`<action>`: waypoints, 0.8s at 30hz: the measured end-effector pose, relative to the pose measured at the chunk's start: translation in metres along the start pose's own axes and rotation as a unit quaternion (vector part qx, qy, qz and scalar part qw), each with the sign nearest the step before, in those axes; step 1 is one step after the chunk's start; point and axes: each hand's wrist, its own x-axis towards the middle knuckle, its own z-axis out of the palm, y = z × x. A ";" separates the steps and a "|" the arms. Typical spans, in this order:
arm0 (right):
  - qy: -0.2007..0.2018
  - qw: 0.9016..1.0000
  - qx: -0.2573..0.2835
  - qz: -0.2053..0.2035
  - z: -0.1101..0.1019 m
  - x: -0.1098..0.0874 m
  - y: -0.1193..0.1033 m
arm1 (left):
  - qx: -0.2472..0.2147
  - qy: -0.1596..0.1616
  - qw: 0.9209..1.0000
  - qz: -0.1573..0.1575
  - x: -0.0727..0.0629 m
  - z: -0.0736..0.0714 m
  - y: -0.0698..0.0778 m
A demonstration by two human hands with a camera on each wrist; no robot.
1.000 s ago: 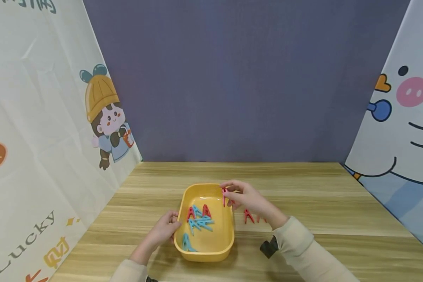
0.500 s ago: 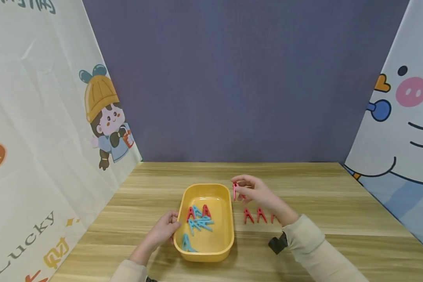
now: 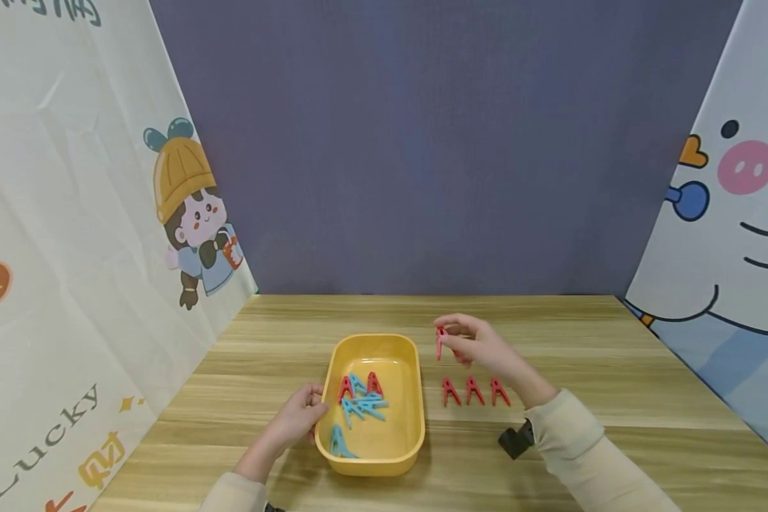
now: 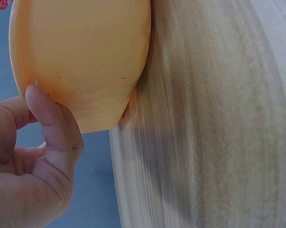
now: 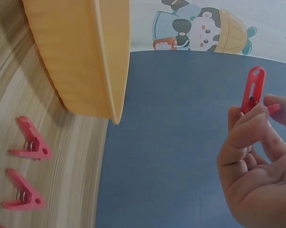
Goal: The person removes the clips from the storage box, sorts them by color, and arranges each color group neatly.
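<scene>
My left hand (image 3: 297,414) pinches the left rim of a yellow plastic tub (image 3: 400,434) that stands on the table. In the left wrist view, thumb and fingers lie on either side of the rim. Inside the tub lie two red clothespins (image 3: 374,383) and several blue clothespins (image 3: 339,442). My right hand (image 3: 483,346), raised beyond the tub's right side, pinches a red clothespin (image 5: 253,89) between thumb and fingers, with one long arm sticking out. Below that hand, three red clothespins (image 3: 474,390) lie in a row on the table.
The wooden table (image 3: 550,327) reaches back to a dark blue-grey panel (image 3: 422,156). Printed cartoon sheets flank it at left (image 3: 102,213) and right (image 3: 710,263). A black wrist device (image 3: 515,441) hangs under the right forearm.
My right hand has moved right, away from over the tub's edge, with the red clothespin in it. The row of red clothespins has come into full view. The left hand stays at the rim.
</scene>
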 end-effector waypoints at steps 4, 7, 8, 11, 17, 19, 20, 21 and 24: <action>0.004 1.000 -0.010 0.006 -0.004 -0.003 -0.001 | 0.000 0.000 1.000 -0.001 0.000 0.000 0.000; 0.009 1.000 -0.013 0.007 -0.008 -0.004 0.000 | 0.000 0.000 1.000 -0.002 0.000 0.000 0.000; 0.010 1.000 -0.011 0.007 -0.010 -0.004 0.001 | 0.001 0.000 1.000 -0.003 0.000 0.000 0.000; 0.014 1.000 -0.011 0.010 -0.014 -0.006 0.003 | 0.000 0.000 1.000 -0.003 0.000 -0.001 0.000; 0.024 0.999 -0.015 0.020 -0.023 -0.009 0.007 | -0.002 -0.002 1.000 0.000 0.000 0.000 0.000; 0.025 0.999 -0.012 0.021 -0.026 -0.010 0.008 | -0.003 -0.001 1.000 -0.001 0.000 0.000 0.000; 0.026 0.999 -0.011 0.021 -0.027 -0.010 0.008 | -0.003 -0.001 1.000 -0.002 0.000 0.000 0.000; 0.026 0.999 -0.008 0.020 -0.029 -0.011 0.008 | -0.003 -0.001 1.000 -0.002 0.000 0.000 0.000; 0.028 0.999 -0.005 0.022 -0.033 -0.013 0.010 | -0.005 0.002 1.000 -0.003 0.000 0.000 0.001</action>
